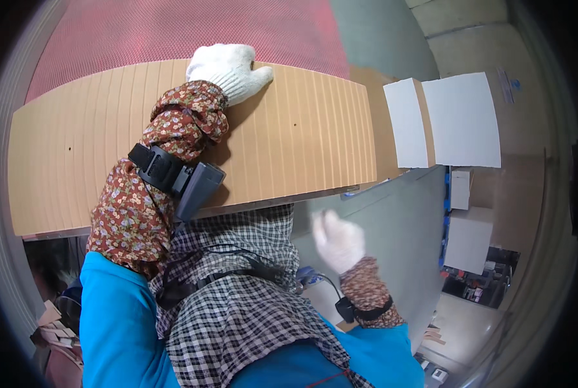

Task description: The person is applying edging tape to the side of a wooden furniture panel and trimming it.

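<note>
A wide tan board (302, 136) with fine parallel grooves lies across the view, over a red mesh surface (172, 32). My left hand (227, 68), in a white knit glove, reaches over the board and curls over its far edge near the middle. A black device (175, 178) is strapped to that floral-sleeved forearm. My right hand (337, 240), also gloved in white, hangs blurred below the board's near edge, fingers loosely apart, touching nothing.
White boards (460, 119) stand to the right, with smaller white panels (468, 239) below them. A grey sheet (399, 220) slopes under the tan board's right end. Scrap pieces (53, 326) lie at lower left on the floor.
</note>
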The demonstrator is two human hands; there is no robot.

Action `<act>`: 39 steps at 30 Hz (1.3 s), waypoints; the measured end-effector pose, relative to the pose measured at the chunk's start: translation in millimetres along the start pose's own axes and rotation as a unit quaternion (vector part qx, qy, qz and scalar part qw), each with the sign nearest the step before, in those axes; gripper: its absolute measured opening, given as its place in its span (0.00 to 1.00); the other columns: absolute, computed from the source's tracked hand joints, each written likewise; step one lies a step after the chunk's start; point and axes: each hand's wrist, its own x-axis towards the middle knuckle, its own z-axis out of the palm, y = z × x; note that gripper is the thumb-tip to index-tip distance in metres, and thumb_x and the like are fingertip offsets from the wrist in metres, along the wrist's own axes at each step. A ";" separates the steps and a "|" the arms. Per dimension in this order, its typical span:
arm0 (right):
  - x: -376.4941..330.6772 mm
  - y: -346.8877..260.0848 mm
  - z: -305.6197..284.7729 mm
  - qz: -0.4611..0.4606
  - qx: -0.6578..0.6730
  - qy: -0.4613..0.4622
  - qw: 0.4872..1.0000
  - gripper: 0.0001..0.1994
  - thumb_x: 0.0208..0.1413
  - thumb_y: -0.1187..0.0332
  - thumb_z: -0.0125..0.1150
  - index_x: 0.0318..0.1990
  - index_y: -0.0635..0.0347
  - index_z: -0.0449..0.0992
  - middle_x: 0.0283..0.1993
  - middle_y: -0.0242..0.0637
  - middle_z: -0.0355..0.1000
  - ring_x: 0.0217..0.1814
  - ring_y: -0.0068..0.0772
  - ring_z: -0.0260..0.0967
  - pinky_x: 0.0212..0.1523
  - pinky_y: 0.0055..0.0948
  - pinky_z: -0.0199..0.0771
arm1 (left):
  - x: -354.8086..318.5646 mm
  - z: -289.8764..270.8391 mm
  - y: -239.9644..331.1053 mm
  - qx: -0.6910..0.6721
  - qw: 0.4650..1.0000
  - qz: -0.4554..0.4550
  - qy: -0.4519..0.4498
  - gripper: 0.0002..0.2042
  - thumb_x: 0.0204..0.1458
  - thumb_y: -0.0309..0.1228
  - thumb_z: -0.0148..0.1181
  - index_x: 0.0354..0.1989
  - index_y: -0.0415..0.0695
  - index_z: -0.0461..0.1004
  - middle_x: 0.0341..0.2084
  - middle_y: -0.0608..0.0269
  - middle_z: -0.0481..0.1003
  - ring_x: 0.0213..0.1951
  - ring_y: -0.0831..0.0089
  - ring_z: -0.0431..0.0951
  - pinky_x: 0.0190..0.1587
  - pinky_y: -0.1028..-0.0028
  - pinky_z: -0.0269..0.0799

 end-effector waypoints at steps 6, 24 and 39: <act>-32.3 24.5 -50.2 0.099 0.139 0.042 0.984 0.11 0.68 0.58 0.57 0.46 0.52 0.80 0.34 0.46 0.81 0.34 0.54 0.80 0.35 0.50 0.80 | -1.2 -30.0 40.5 -0.015 0.999 -0.006 -0.042 0.27 0.57 0.56 0.54 0.38 0.40 0.84 0.28 0.48 0.83 0.32 0.56 0.85 0.43 0.59 0.82; -66.5 93.4 -123.0 0.008 0.592 0.035 0.805 0.12 0.59 0.70 0.70 0.48 0.62 0.78 0.41 0.41 0.83 0.43 0.30 0.82 0.45 0.31 0.82 | -160.2 -109.1 251.9 -0.224 0.937 0.110 -0.245 0.19 0.59 0.33 0.65 0.55 0.35 0.78 0.43 0.47 0.83 0.46 0.62 0.85 0.52 0.67 0.79; -78.8 93.9 -65.1 -0.145 0.401 -0.031 0.904 0.15 0.60 0.55 0.66 0.43 0.58 0.80 0.35 0.48 0.81 0.38 0.51 0.82 0.40 0.44 0.82 | -218.4 -21.9 215.2 -0.099 0.939 0.254 -0.212 0.10 0.53 0.33 0.69 0.42 0.45 0.83 0.36 0.56 0.83 0.41 0.54 0.83 0.44 0.59 0.79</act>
